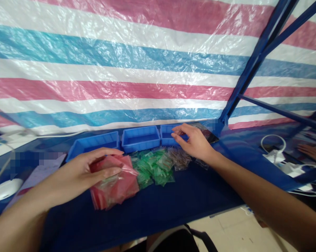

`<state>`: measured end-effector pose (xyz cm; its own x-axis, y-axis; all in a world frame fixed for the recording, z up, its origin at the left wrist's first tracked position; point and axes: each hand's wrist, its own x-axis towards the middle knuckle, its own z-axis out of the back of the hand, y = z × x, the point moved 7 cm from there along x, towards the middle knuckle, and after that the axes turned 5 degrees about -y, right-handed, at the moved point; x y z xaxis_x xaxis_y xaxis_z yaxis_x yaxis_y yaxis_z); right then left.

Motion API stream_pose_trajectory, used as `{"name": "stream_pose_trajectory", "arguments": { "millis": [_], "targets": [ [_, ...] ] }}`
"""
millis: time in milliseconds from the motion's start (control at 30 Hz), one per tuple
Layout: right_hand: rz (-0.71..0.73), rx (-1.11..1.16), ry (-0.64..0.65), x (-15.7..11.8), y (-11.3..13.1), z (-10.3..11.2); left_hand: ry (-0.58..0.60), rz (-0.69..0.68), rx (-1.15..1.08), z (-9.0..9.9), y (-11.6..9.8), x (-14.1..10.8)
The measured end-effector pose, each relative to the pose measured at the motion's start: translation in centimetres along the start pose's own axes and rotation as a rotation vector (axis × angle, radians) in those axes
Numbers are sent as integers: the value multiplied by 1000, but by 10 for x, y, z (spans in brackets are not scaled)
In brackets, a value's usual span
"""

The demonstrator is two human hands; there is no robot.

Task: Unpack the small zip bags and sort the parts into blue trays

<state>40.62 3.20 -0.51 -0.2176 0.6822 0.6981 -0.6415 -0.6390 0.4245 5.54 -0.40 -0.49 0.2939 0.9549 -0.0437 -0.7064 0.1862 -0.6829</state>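
My left hand (95, 168) is closed round a stack of red plastic bags (118, 189), thumb on the near face and fingers over the top. Right beside that stack lies a loose pile of green plastic bags (156, 168). Farther right is a smaller heap of brownish, see-through bags (179, 158). Over this heap and in front of the right-hand blue bin (167, 135) hovers my right hand (192, 140), its thumb apart from the curled fingers and nothing visible in it. Two more blue bins, a middle one (141, 140) and a left one (95, 143), stand behind the bags.
A blue table (184, 196) carries everything. Striped plastic sheeting (121, 70) hangs behind it. At the left lie a white mouse (7, 189) and a sheet of paper (46, 171). White chargers and cables (292, 168) sit right, near a blue metal frame (248, 77). Another person's hand (311, 152) shows far right.
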Motion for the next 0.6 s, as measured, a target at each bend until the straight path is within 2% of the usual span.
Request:
{"name": "stream_pose_trajectory", "arguments": {
  "millis": [67, 133, 200, 267, 300, 400, 500, 600],
  "targets": [
    [6, -1, 0, 0, 0, 0, -41, -69, 96, -7, -4, 7],
    [19, -7, 10, 0, 1, -1, -15, -166, 206, -16, -11, 9],
    [31, -14, 31, -1, 1, -2, -18, -234, 318, -17, -18, 8],
    [39, -18, 48, -1, 1, -3, -109, -272, 420, -6, -29, 6],
    [44, -20, 48, -1, 1, -2, -200, -292, 453, 4, -38, 5],
    [90, -47, 27, -1, 5, 2, -326, -369, 464, 23, -70, 9],
    [132, -96, 14, 0, 7, 7, -268, -382, 471, 19, -87, 32],
    [153, -117, 33, 0, 6, 10, -171, -349, 546, 4, -75, 63]
  ]
}}
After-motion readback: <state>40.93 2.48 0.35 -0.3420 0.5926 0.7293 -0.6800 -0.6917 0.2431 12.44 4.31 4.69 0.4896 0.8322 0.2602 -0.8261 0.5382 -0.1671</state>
